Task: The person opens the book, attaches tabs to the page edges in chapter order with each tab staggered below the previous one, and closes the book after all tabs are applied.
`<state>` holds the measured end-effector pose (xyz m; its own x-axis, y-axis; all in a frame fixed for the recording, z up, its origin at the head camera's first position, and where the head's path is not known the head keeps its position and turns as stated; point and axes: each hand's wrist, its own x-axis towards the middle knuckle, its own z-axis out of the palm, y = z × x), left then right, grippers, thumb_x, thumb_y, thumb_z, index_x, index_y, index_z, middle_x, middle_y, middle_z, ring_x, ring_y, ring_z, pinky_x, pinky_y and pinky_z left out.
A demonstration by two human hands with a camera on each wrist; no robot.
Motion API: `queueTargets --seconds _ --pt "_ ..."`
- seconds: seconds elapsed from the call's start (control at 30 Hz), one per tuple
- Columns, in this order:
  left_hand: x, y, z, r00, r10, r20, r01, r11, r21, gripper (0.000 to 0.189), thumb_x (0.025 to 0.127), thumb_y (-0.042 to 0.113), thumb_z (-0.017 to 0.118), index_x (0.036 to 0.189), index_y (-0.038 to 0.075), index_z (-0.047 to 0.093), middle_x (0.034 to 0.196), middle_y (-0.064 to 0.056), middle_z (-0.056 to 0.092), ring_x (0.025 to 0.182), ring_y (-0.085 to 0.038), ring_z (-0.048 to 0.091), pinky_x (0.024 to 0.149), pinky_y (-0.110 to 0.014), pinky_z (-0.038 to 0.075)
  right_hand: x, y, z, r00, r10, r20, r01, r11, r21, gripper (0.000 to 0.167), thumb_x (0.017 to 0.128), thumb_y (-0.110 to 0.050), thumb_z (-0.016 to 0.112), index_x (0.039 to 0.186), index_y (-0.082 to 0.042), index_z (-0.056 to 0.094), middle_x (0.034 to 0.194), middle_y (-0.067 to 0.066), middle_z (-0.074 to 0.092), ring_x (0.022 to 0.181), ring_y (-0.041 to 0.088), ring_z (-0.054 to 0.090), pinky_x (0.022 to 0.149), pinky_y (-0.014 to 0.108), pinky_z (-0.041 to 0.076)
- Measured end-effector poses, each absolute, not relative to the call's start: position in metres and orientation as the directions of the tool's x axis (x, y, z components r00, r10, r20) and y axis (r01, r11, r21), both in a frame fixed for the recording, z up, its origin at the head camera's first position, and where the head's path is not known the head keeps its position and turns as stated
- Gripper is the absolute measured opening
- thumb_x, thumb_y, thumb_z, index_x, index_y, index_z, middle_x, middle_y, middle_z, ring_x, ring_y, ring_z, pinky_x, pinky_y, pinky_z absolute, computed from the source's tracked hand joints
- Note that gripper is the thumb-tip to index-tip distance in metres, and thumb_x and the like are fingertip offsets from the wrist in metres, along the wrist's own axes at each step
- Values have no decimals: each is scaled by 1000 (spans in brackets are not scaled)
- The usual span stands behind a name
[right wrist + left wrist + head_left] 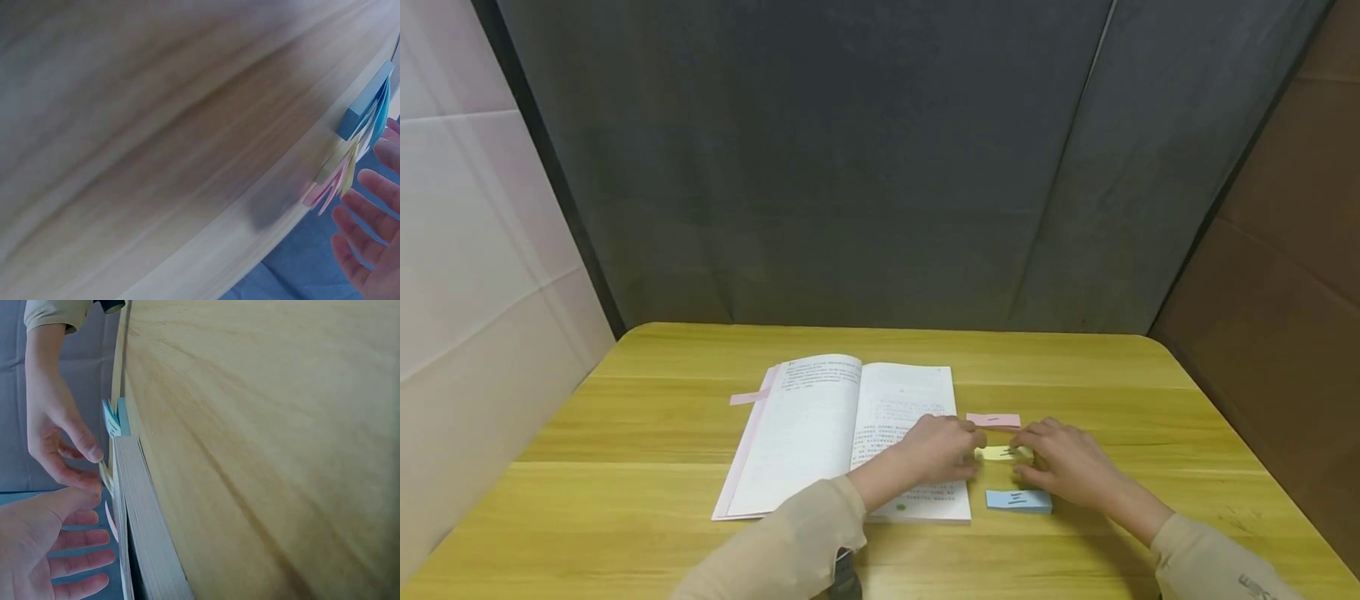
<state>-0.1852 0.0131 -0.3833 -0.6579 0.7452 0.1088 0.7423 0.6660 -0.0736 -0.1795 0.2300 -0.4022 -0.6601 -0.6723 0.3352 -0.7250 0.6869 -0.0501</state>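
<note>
Leftmost on the desk (625,433), an open book (797,450) lies with a pink tab (747,399) jutting from its left side. Over its right page reaches the left hand (936,450), fingers loose and grasping nothing. Just right of the book sits the yellow pad (997,453), between the pink pad (991,420) beyond and the blue pad (1018,501) nearer the person. Its long axis runs left to right, one short end facing the book, the marked end toward the right hand (1063,458). That hand's fingers are parted around this end, clenching nothing; whether they touch it cannot be told. Parting one leaf well probably calls for steadying the stack and lifting the top edge gently.
</note>
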Motion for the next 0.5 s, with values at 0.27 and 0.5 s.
queueTargets --seconds 0.27,0.5 --pt "-188 17 -388 -673 734 97 730 679 -77 20 78 32 63 92 18 61 73 11 51 58 -3 43 44 -17 33 -181 231 -404 -669 -671 319 -718 695 -45 27 75 -33 67 96 -16 64 92 -3 59 79 14 53 53 27 43" --pt "-190 21 -392 -681 727 86 717 686 -121 22 78 35 62 92 18 61 72 10 49 61 -6 41 44 -18 32 -183 231 -406 -675 -671 307 -714 699 -42 27 75 -33 67 96 -16 64 90 -3 59 77 14 53 52 27 42"
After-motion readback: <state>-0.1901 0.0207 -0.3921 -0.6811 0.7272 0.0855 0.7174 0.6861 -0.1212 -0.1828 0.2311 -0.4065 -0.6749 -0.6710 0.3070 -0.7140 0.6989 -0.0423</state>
